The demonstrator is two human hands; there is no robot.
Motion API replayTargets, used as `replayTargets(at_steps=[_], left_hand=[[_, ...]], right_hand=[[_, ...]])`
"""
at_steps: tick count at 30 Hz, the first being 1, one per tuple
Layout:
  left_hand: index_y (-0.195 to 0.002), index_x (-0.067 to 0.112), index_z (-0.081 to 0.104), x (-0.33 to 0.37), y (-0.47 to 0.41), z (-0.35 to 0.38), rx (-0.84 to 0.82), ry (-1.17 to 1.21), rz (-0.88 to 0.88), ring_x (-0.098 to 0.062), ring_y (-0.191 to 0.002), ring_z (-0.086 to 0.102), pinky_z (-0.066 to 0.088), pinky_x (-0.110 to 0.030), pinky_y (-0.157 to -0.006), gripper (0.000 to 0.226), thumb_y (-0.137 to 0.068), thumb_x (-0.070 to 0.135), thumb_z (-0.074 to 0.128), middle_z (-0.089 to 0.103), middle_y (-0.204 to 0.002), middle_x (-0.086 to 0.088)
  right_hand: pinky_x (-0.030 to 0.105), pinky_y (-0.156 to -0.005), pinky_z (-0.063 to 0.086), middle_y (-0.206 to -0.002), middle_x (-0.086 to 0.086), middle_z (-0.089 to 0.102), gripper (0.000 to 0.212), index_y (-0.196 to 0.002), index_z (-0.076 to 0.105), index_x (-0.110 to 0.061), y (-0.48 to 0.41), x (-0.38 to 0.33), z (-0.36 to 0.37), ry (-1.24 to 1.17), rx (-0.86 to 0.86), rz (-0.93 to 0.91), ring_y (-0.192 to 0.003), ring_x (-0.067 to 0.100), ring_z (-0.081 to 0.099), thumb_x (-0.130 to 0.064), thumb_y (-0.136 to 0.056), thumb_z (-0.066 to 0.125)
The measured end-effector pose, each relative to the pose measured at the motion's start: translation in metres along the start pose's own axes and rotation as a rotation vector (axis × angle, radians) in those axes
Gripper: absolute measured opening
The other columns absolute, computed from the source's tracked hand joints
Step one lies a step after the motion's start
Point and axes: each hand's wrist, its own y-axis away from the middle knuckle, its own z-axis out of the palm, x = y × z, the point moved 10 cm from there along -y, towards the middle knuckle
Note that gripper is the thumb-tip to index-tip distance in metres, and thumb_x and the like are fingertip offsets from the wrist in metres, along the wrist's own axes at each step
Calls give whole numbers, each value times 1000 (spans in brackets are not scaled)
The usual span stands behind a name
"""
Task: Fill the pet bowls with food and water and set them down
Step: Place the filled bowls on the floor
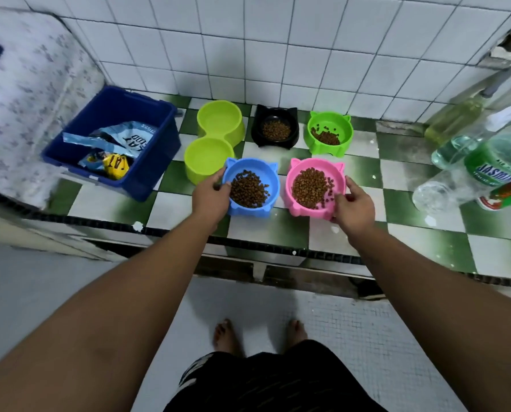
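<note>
Blue bowl point(273, 182) and pink bowl point(306, 212), both filled with kibble point(248, 188), held side by side over the checkered counter point(397, 179).

Left hand point(211, 194) fingers point(220, 177) curl round the blue bowl's 9 o'clock rim, thumb hooked over the edge. Right hand point(353, 208) fingers point(350, 183) and thumb pinch the pink bowl's 3 o'clock rim. Whether the two bowls rest on the tiles or sit just above them cannot be told. At 12 o'clock from the pair stands a black bowl point(291, 138) with kibble, at 1 o'clock a green bowl point(346, 129) with kibble, and at 11 o'clock a lime double bowl point(239, 129), which the blue bowl overlaps. A blue bin point(147, 173) holding cat food bags point(129, 138) sits at 9 o'clock, and plastic bottles point(486, 162) stand at 3 o'clock.
</note>
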Motion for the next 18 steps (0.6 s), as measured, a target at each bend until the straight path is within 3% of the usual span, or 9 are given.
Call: replayTargets(at_steps=[2, 4, 6, 8, 13, 18], left_hand=[[-143, 35, 58, -3, 8, -15, 24, 10, -12, -23, -91, 67, 54, -32, -73, 44, -101, 23, 58, 70, -103, -7], [-141, 37, 60, -9, 17, -32, 76, 31, -16, -29, -89, 68, 58, -37, -75, 43, -100, 25, 58, 69, -97, -6], [-140, 36, 60, -22, 29, -52, 144, 95, -50, -31, -95, 71, 61, -47, -85, 42, -99, 27, 60, 73, -101, -8], [-139, 35, 61, -36, 47, -71, 229, 167, -75, -26, -89, 71, 60, -52, -89, 42, -97, 28, 61, 75, -102, -8], [-134, 31, 66, -66, 103, -122, 448, 269, -110, -20, -102, 73, 57, -44, -97, 38, -98, 23, 61, 76, -111, 0], [-123, 45, 67, -137, 167, -182, 607, 416, -208, -21, -101, 74, 58, -53, -94, 37, -88, 33, 63, 77, -112, 5]], right_hand=[[58, -81, 59, -123, 5, 70, 43, -135, 51, -47, 8, -8, 13, -32, -39, -11, -102, 28, 71, -28, -98, 58], [58, -82, 59, -120, 4, 71, 44, -135, 50, -48, 11, -21, 26, -39, -99, -74, -101, 27, 72, -23, -99, 56], [56, -81, 60, -113, 3, 74, 45, -135, 49, -50, 14, -34, 41, -24, -182, -124, -96, 25, 74, -23, -99, 55], [52, -78, 61, -111, 4, 74, 47, -142, 47, -41, 18, -45, 59, 5, -285, -148, -92, 25, 74, -20, -101, 53], [53, -69, 62, -107, 4, 72, 49, -138, 51, -48, 36, -67, 104, 99, -429, -196, -86, 27, 75, -21, -97, 56], [51, -74, 62, -103, -2, 73, 53, -132, 57, -49, 94, -81, 170, 114, -611, -261, -92, 25, 73, -13, -93, 53]])
